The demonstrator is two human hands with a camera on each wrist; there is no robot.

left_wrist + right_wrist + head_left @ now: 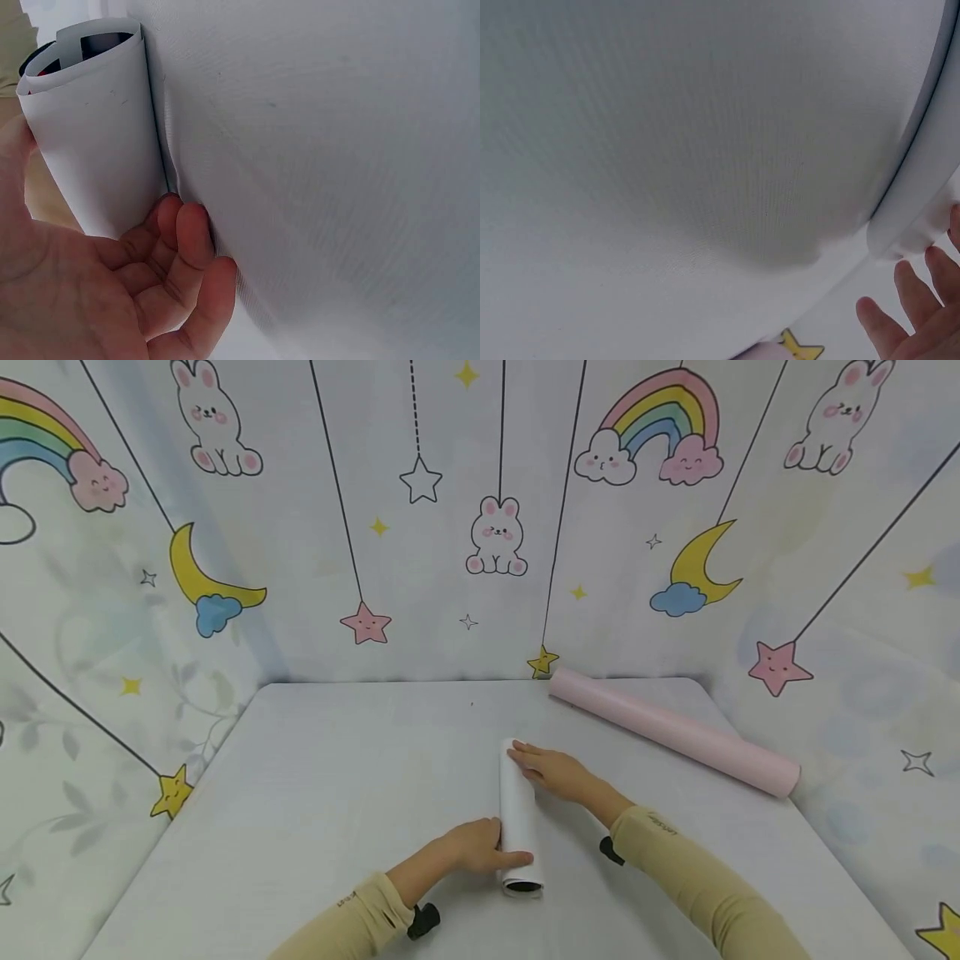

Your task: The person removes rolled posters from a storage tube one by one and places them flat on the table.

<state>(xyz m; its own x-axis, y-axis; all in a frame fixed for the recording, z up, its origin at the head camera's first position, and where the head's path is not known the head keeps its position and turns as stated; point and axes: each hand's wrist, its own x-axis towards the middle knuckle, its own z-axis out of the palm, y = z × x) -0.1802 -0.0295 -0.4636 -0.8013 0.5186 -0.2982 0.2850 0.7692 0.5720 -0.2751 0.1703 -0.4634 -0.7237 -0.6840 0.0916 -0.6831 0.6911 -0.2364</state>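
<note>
A rolled-up white paper sheet (517, 810) lies lengthwise on the white tabletop, its open end toward me. Dark colour with a bit of red shows inside that end in the left wrist view. My left hand (480, 847) grips the near part of the roll (97, 127), thumb across the top and fingers curled low along its left side. At the far end, my right hand (555, 772) rests on the roll with its fingers fairly straight. The right wrist view catches the right hand's fingers (911, 300) beside the roll's end.
A larger pink roll (675, 727) lies slantwise at the back right of the white table (360, 760), reaching its right edge. Behind and at both sides hangs a white cloth (435, 568) printed with rabbits, stars, moons and rainbows.
</note>
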